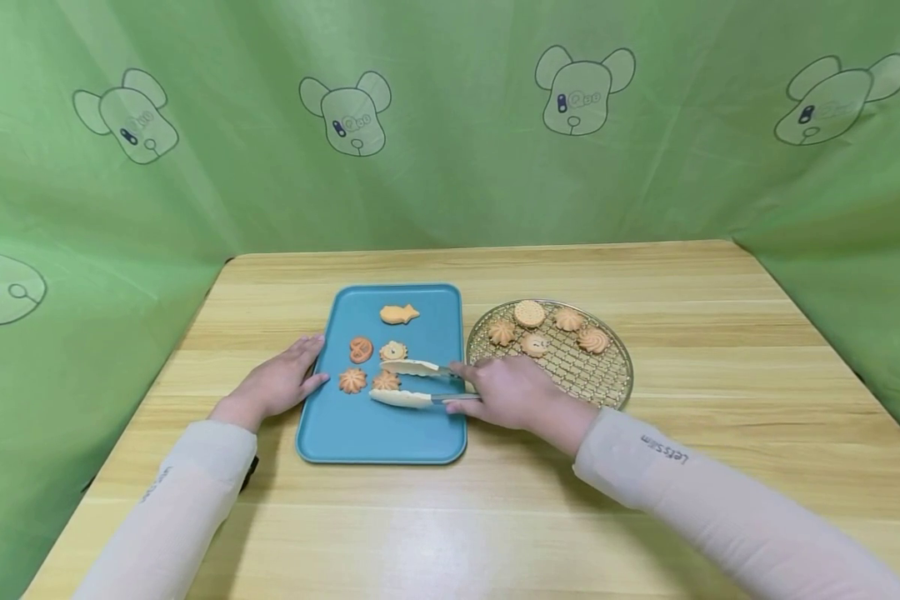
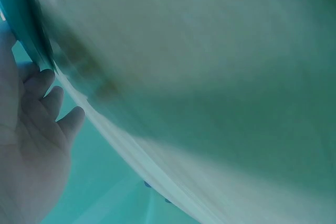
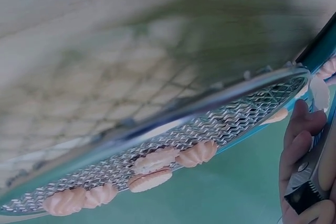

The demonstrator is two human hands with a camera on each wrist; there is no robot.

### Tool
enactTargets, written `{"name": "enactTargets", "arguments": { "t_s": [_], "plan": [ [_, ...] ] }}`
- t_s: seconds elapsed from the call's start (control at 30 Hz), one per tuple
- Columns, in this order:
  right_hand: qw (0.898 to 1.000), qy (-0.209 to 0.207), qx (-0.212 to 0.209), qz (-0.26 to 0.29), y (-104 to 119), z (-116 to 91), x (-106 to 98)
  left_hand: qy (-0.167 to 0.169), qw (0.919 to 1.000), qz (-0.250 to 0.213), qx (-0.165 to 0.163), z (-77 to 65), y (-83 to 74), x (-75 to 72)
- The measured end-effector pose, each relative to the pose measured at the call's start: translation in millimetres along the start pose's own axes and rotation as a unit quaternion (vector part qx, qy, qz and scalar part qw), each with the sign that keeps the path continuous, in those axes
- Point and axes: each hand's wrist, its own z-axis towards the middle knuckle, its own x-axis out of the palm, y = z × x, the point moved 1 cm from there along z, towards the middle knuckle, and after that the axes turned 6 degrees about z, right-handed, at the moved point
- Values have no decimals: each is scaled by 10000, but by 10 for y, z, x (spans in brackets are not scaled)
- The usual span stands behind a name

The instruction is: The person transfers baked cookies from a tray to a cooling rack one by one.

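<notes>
My right hand [image 1: 513,392] grips a pair of tongs [image 1: 405,399] with cream scalloped tips and metal arms. The spread tips lie over the blue tray [image 1: 390,437], either side of a flower-shaped cookie [image 1: 387,381]. Just beyond the upper tip is a round cookie with a scalloped edge [image 1: 393,351]. To the left lie a pretzel-shaped cookie [image 1: 361,349] and another flower-shaped cookie [image 1: 352,381]; a fish-shaped cookie [image 1: 398,314] is at the far end. My left hand [image 1: 277,383] rests against the tray's left rim, fingers extended; in the left wrist view the fingertips meet the rim.
Right of the tray stands a round gold wire rack [image 1: 596,383] with several cookies, among them a round dotted one [image 1: 529,313] and a swirled one [image 1: 593,340]. My right hand overlaps its near left edge. The wooden table [image 1: 420,533] is backed by a green curtain [image 1: 450,192].
</notes>
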Motion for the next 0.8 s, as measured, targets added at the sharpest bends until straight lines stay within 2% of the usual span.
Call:
{"name": "enactTargets", "arguments": {
  "t_s": [0.37,0.8],
  "plan": [
    [9992,-142,262,250,-103,-98,-59,7,10000,-18,23,-3,-3,-7],
    [9983,-430,388,109,-297,-282,-117,35,10000,-21,43,-5,6,-7]
  ]
}}
